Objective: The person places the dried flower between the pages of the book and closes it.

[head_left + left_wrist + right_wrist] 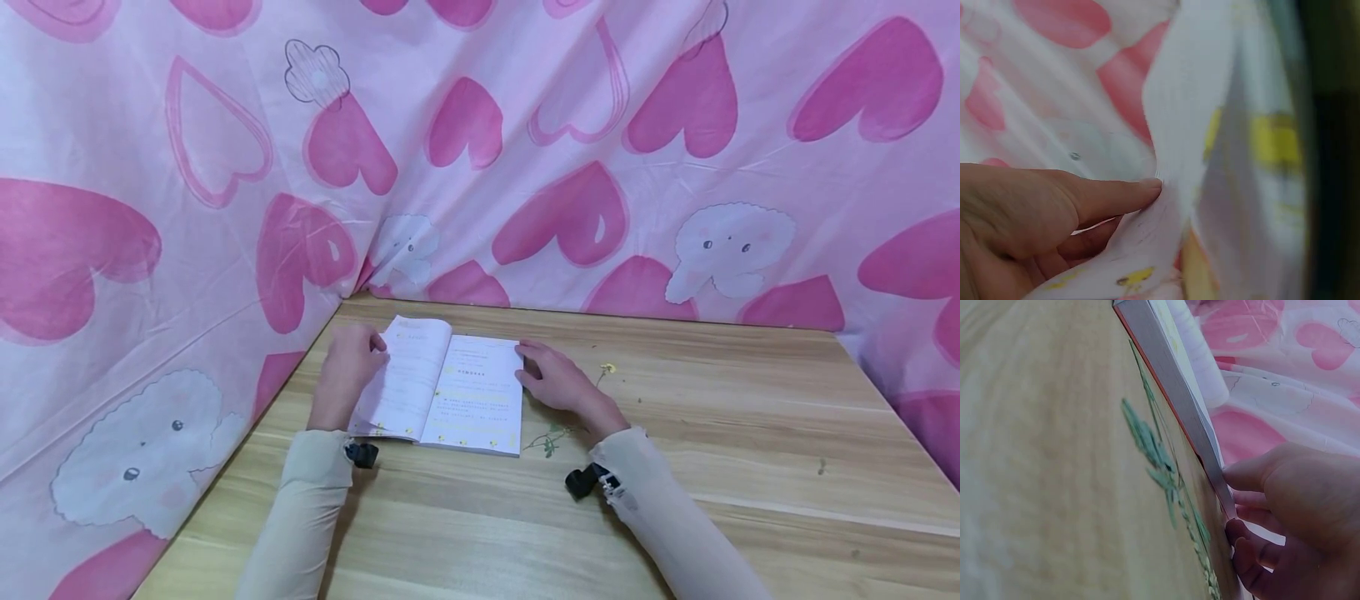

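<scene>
An open book (472, 400) with white pages, printed text and small yellow figures along the bottom lies on the wooden table. At its left side my left hand (351, 367) pinches a page between thumb and fingers; in the left wrist view the page (1172, 125) bends up from the thumb. My right hand (558, 379) holds the book's right edge. The right wrist view has that thumb on the upper rim of the thick page block (1172, 381), with the fingers bent against the side and lower edge.
A green plant sprig (551, 440) lies on the table just right of the book, and a small yellow flower (607, 368) lies beyond the right hand. Pink heart-patterned cloth (465, 125) hangs behind and along the left of the wooden table (465, 533).
</scene>
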A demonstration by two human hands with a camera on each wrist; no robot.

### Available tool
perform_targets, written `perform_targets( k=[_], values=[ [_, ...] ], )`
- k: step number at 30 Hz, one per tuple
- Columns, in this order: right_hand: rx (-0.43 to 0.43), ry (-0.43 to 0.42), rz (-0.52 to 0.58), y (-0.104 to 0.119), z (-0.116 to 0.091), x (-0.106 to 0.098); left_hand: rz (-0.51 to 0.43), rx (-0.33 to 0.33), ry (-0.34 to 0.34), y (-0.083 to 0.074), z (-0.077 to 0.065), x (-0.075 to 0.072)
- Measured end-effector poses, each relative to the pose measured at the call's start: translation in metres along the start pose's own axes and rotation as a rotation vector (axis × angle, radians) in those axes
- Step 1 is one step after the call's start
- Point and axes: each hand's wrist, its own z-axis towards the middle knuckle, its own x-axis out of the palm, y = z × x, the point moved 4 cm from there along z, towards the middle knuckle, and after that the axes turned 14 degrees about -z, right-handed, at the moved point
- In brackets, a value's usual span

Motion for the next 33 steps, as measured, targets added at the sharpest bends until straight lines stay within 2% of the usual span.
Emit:
perform_targets(
  k=[3, 7, 12, 17, 20, 23, 25, 27, 30, 33],
  values=[
    [0.005, 0.001, 0.002, -0.001, 0.0, 0.001, 0.013, -0.036, 0.049, 0.01, 0.002, 0.008],
    [0.005, -0.001, 0.005, -0.002, 0.001, 0.001, 0.06, -0.05, 0.075, 0.018, 0.002, 0.012],
    [0.003, 0.0, 0.005, -0.002, 0.001, 0.0, 0.103, -0.079, 0.105, 0.019, 0.0, 0.014],
    [0.008, 0.006, 0.008, -0.002, 0.0, 0.0, 0.134, -0.061, 0.104, 0.014, -0.003, 0.021],
    [0.013, 0.009, 0.008, -0.004, -0.001, 0.002, 0.178, -0.003, 0.062, 0.009, -0.005, 0.026],
    [0.019, 0.011, 0.01, -0.005, -0.001, 0.004, 0.214, 0.091, -0.005, 0.0, -0.006, 0.031],
    [0.025, 0.013, 0.016, -0.006, -0.001, 0.004, 0.211, 0.17, -0.045, -0.01, -0.006, 0.036],
    [0.031, 0.015, 0.018, -0.006, -0.001, 0.004, 0.173, 0.248, -0.058, -0.022, -0.007, 0.042],
    [0.027, 0.011, 0.014, -0.005, -0.001, 0.004, 0.103, 0.346, -0.012, -0.038, -0.009, 0.054],
    [0.015, 0.002, 0.006, -0.004, 0.0, 0.003, 0.066, 0.386, 0.091, -0.049, -0.012, 0.068]
  ],
)
